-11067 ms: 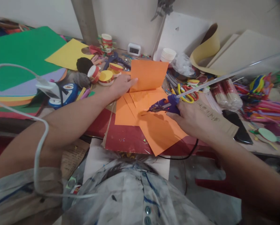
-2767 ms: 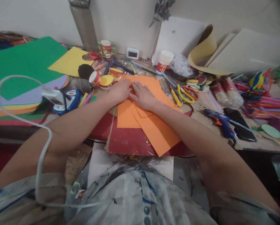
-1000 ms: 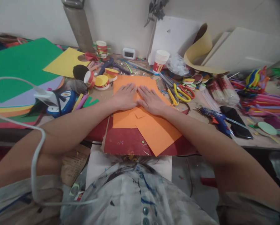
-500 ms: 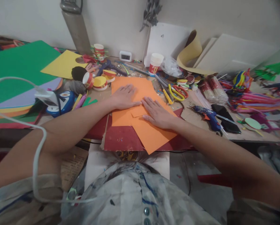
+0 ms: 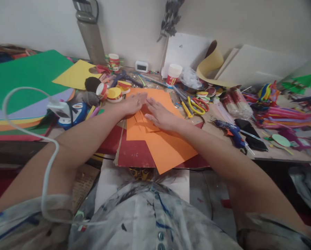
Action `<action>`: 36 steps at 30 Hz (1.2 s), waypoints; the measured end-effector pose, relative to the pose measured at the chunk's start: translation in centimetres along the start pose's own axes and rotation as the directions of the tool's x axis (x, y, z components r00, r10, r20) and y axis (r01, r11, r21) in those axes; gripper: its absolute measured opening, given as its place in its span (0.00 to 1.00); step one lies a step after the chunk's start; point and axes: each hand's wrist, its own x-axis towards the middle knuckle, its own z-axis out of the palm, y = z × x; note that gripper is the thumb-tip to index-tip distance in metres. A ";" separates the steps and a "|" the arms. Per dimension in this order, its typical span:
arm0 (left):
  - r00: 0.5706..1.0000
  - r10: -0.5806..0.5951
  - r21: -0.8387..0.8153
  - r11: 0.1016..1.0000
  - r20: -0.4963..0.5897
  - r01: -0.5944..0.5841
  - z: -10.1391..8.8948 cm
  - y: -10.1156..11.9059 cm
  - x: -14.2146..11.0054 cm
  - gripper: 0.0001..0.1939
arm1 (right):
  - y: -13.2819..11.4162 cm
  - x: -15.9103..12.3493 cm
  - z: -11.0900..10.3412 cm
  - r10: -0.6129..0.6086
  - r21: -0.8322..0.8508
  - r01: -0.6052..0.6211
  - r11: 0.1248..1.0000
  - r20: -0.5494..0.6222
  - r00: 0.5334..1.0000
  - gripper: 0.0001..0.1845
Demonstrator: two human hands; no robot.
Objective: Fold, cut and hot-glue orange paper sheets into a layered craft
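Overlapping pieces of orange paper (image 5: pixel 168 149) lie in front of me on a dark red board (image 5: pixel 134 154), one corner hanging over its near edge. My left hand (image 5: pixel 134 103) rests on the upper left of the paper, its fingers pointing to the right. Beside it, my right hand (image 5: pixel 159 115) lies on the paper with fingers stretched out and the thumb apart. The fingertips of both hands come close together near the middle. To the right lies a blue glue gun (image 5: pixel 232 132) with a clear glue stick in it, out of my hands.
Yellow-handled scissors (image 5: pixel 195 106) and a black phone (image 5: pixel 250 133) lie to the right. Paper cups (image 5: pixel 174 74), cut cup pieces (image 5: pixel 114 94) and a small clock (image 5: pixel 141 66) stand behind. Coloured sheets (image 5: pixel 27 80) are stacked left. A white cable (image 5: pixel 51 159) hangs before my left arm.
The glue gun was in my right hand earlier and was put down on the right. Both hands then pressed the paper. In the last half second my right hand shifted up and left towards the left hand.
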 end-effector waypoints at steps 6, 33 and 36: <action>0.991 -0.041 -0.021 0.999 0.127 0.044 -0.3 0.4 0.2 0.36 | -1.1 0.9 1.9 0.011 -0.080 -0.006 0.997 0.069 0.998 0.56; 0.995 0.014 0.079 0.997 0.102 -0.022 0.0 0.3 0.1 0.39 | -5.0 -10.5 -2.2 -0.120 0.203 0.109 0.973 0.043 0.992 0.50; 0.997 0.031 0.109 0.993 0.072 -0.038 0.2 0.2 0.0 0.39 | -0.4 -7.8 -2.4 0.015 0.082 -0.005 0.997 -0.118 0.993 0.54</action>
